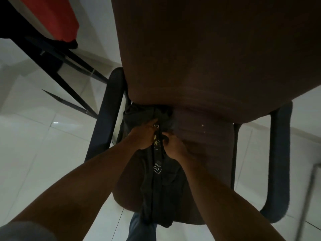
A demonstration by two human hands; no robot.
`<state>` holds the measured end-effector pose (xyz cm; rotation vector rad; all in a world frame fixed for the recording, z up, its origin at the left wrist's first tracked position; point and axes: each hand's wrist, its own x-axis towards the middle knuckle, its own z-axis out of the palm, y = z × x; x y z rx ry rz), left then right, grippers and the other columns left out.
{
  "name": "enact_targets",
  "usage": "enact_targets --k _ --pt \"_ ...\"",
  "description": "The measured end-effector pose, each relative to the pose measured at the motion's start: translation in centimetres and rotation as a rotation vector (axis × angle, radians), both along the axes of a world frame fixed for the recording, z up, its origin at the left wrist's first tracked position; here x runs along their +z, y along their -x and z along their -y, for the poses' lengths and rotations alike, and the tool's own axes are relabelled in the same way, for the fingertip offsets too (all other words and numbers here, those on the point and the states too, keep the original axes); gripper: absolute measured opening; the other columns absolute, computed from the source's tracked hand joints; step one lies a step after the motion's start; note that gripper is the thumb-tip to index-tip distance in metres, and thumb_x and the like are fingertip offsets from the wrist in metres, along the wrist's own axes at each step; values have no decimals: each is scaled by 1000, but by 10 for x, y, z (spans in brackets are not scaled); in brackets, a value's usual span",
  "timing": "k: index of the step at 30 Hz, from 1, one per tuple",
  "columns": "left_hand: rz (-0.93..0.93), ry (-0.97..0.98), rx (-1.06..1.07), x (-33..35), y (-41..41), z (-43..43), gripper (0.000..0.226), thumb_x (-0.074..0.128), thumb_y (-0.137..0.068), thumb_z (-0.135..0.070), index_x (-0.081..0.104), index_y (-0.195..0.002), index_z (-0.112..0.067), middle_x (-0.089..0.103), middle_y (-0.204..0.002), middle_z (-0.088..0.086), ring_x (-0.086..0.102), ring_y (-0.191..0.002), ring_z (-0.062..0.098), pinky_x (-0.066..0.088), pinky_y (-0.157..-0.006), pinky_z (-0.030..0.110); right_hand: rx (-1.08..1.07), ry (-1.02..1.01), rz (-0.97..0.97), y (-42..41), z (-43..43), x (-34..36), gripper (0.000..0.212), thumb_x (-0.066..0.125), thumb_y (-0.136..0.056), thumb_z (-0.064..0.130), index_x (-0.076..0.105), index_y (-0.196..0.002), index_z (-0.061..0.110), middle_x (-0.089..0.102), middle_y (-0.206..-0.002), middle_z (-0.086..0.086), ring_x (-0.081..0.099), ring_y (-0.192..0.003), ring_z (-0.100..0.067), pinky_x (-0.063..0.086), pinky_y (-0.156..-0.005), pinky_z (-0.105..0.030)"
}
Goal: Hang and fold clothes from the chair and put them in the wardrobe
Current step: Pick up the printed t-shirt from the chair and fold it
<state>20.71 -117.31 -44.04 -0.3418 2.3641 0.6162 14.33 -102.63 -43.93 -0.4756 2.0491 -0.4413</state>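
A dark garment (162, 186) with a pale printed label lies along the seat of a brown chair (206, 150), its lower end hanging over the front edge. Both hands clutch its bunched upper end near the backrest: the left hand (143, 137) beside the print, the right hand (174, 145) opposite. Dark armrests (106, 122) flank the seat above a white tiled floor (43, 153). A red cloth (52, 16) hangs at upper left.

Floor (34, 153) is laid in glossy white tiles, dimly lit. Black frame (52, 58) is seen upper left, under red cloth (52, 14).
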Motion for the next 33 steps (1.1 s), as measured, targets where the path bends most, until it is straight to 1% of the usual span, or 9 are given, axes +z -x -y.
enact_targets --k 3,7,10,14,16,20,25,28,33 --pt "35 23 -34 -24 3 11 55 50 -99 -27 34 -151 -31 -7 -165 -6 13 -150 32 33 -113 55 18 18 2 2 8 -25 43 42 -103 17 45 -146 22 15 -163 -6 33 -145 -22 26 -115 -27" --pt "74 92 -84 -39 8 23 61 53 -97 -29 29 -153 -33 -1 -165 -8 12 -148 33 37 -109 57 137 -53 17 3 18 -46 52 43 -102 29 30 -151 39 0 -162 -4 19 -144 -37 26 -118 -45" --pt "-11 102 -45 -41 7 25 61 54 -96 -28 32 -152 -28 18 -163 -5 22 -144 32 39 -108 54 51 -51 19 3 20 -48 60 45 -100 33 22 -155 28 12 -161 -3 23 -141 -37 30 -114 -49" --pt "-298 75 154 -29 2 25 43 60 -90 -18 60 -133 -20 52 -144 4 44 -130 35 43 -104 53 -227 108 -33 5 11 -33 52 58 -95 18 46 -144 9 42 -151 -9 39 -139 -24 24 -109 -19" --pt "-414 97 242 -18 -1 24 34 64 -86 -12 69 -120 -15 63 -129 8 51 -121 36 48 -97 50 -348 149 -92 5 6 -20 45 67 -90 16 59 -133 7 59 -135 -11 53 -127 -23 34 -101 -18" --pt "-558 138 328 10 -8 22 26 73 -77 -6 75 -102 -12 68 -105 11 55 -106 36 49 -87 47 -568 162 -257 7 -3 5 24 74 -82 10 73 -106 8 73 -100 -12 69 -95 -25 52 -86 -28" --pt "-677 90 347 46 -18 13 17 68 -80 -1 75 -90 -12 68 -93 6 54 -102 30 50 -86 42 -441 240 -343 -1 -25 30 27 54 -85 -10 74 -84 7 68 -101 -11 64 -91 -20 49 -87 -22" --pt "-700 98 351 69 -29 4 14 67 -83 -4 74 -91 -13 67 -96 4 52 -106 26 46 -89 36 -319 187 -327 -11 -44 41 35 50 -88 -10 76 -102 9 65 -110 -1 61 -105 -17 44 -97 -18" --pt "-790 131 330 107 -53 -10 16 68 -81 0 73 -92 -12 67 -93 6 54 -98 27 47 -85 36 -370 227 -419 -25 -85 70 37 51 -91 1 69 -121 11 65 -124 -9 59 -113 -30 51 -98 -39"
